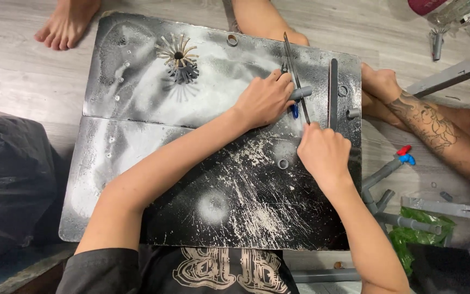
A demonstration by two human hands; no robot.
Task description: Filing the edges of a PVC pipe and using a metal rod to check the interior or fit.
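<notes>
The left hand is pinning a short grey plastic tube on the paint-spattered black board; at four o'clock, the right hand is gripping a long thin saw blade.

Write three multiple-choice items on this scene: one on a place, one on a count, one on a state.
1. Where does the spiky cluster stand on the board?
A. far left part
B. near right corner
C. under the right hand

2. How many bare feet show at the top left, on the floor?
A. none
B. one
C. three

3. What does the left hand do?
A. hangs free
B. presses on a grey tube
C. lifts the board

Key: 1 A, it stands far from the hands; 2 B, a single foot; 3 B, fingers lie on the tube.
</notes>
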